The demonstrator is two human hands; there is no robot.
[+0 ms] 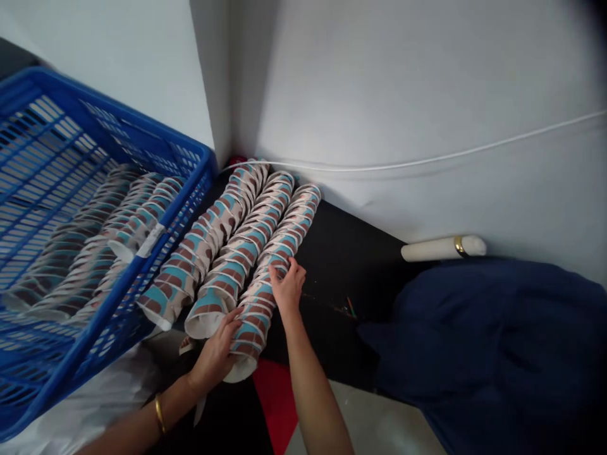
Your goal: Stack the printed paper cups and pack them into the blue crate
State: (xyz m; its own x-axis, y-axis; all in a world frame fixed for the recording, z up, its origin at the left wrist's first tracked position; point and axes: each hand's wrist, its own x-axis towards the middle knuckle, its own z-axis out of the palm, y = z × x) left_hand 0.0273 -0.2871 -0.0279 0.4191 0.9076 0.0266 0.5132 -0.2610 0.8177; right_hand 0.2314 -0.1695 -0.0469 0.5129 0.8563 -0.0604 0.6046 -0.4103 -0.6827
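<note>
Black floor by the white wall is carrying three cup stacks; both hands are gripping the rightmost stack, axis running lower left to upper right, left hand wrapping its near end, right hand clasping mid-length.

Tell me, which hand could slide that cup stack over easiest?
Probably the right hand: it lies on top of the rightmost stack of paper cups near its middle. The left hand only cups that stack's near end, beside the middle stack.

Rightmost cup stack is gripped by left hand at the near end, right hand mid-stack; two stacks laid alongside, blue crate left.
</note>
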